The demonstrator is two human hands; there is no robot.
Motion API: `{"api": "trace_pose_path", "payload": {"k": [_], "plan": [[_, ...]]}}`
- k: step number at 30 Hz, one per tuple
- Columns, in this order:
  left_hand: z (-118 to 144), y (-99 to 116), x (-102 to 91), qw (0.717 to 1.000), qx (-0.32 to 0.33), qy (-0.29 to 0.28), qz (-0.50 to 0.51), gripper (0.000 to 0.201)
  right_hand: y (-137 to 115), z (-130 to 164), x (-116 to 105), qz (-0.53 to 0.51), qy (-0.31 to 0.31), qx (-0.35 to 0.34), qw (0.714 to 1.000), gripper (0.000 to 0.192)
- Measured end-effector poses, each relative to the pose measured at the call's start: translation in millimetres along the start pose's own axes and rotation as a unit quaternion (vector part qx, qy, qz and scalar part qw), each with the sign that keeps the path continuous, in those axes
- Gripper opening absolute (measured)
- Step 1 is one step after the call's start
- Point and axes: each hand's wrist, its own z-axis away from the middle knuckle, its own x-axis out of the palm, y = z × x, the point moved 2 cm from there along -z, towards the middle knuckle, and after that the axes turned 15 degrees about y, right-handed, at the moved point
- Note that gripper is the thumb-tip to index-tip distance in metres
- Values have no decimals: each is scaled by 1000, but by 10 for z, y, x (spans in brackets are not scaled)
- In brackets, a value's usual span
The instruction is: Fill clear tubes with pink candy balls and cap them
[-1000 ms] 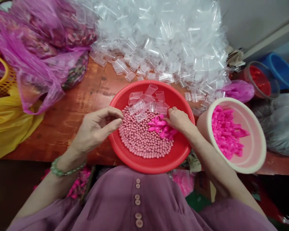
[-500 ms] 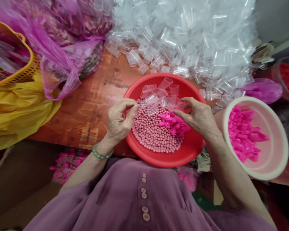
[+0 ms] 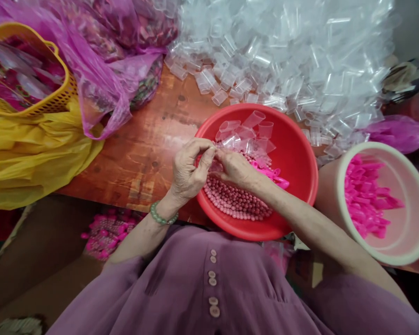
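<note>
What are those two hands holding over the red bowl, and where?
Both hands' fingertips, left hand and right hand, meet on something small; it cannot be told what.

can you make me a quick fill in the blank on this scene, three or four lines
1. Both hands meet over the small pink beads inside the ____ basin.
2. The left hand has a bracelet coloured ____ on its wrist.
3. The bright pink plastic pieces fill the pale pink ____ on the right.
4. The basket at far left is ____.

Missing words: red; green; bucket; yellow
</note>
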Motion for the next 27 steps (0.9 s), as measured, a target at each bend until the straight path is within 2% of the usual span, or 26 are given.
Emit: {"api": "trace_pose_path", "payload": {"k": [2, 4, 7, 10, 13, 17, 22, 27], "plan": [[-4, -4, 2, 1000, 4, -1, 3, 20, 4, 8, -39, 82, -62, 4, 995, 29], [-8, -8, 7, 1000, 9, -4, 5, 19, -27, -3, -46, 151, -107, -6, 983, 31], [-14, -10, 16, 1000, 17, -13, 3, 18, -86, -42, 33, 190, -135, -26, 972, 39], [-19, -7, 24, 1000, 20, -18, -9, 22, -99, -61, 184, 177, -142, -44, 973, 41], [-20, 0, 30, 999, 25, -24, -27, 24, -88, -28, 296, 135, -153, -90, 975, 39], [-15, 9, 33, 999, 24, -32, -29, 29, -52, 49, 277, 18, -169, -118, 978, 27], [-10, 16, 39, 999, 20, -30, -20, 29, 41, 97, 196, -161, -169, -65, 970, 32], [-37, 7, -17, 999, 15, -42, 18, 28, 99, 120, 132, -300, -125, 0, 946, 32]]}}
